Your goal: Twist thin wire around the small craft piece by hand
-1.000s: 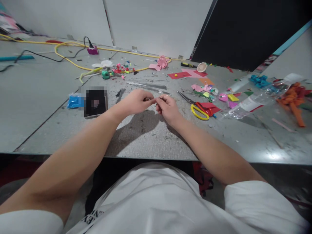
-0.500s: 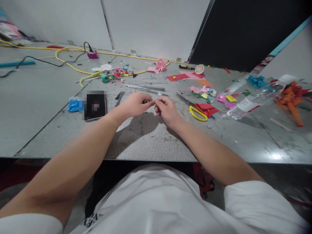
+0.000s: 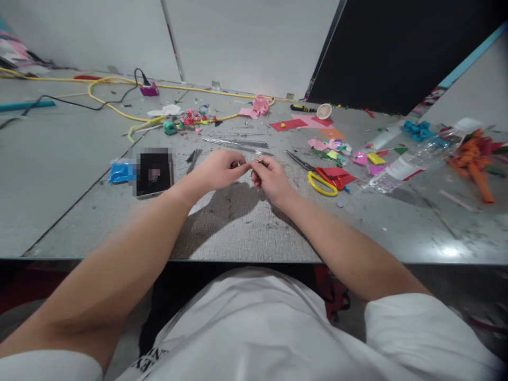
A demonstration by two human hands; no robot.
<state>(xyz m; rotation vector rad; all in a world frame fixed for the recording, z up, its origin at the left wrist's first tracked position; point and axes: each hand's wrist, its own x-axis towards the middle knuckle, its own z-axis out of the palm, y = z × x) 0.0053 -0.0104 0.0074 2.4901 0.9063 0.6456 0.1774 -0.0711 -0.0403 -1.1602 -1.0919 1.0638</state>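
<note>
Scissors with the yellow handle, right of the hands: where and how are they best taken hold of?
Probably by the yellow handle loops of the scissors, coming from the near side. They lie flat on the table, loops toward the person, blades pointing away to the far left. The right hand is nearest.

Matt grey textured table [image 3: 246, 222], glossy plastic-handled scissors [image 3: 321, 182]
</note>
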